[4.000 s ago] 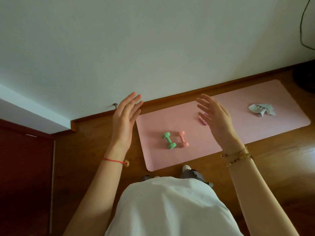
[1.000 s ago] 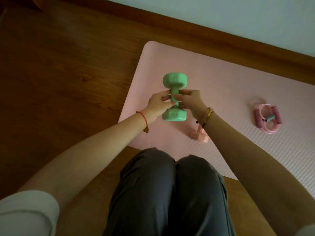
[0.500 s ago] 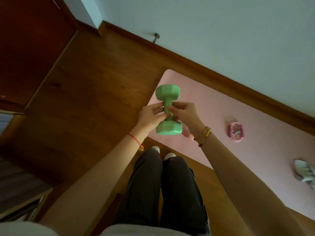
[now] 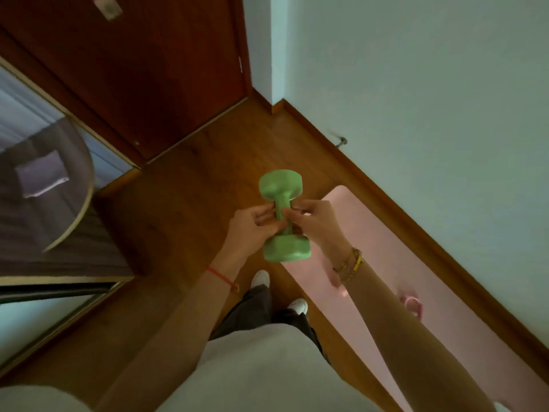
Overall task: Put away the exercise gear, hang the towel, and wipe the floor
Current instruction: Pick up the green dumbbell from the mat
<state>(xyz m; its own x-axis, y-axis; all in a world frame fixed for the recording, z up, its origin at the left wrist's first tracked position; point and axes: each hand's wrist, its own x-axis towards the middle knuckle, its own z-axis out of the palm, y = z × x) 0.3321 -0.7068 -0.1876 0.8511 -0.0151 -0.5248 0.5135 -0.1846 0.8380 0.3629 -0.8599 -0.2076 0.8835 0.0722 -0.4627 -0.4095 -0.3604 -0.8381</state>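
Head view: pinching the handle of one green dumbbell between the left hand and the right hand, holding it upright in the air by the end of the pink mat. Judging the tidying as barely starting: not yet stowing anything, hanging a towel or wiping. Counting one dumbbell in hand, one mat, one blurred pink ring lying on the mat.
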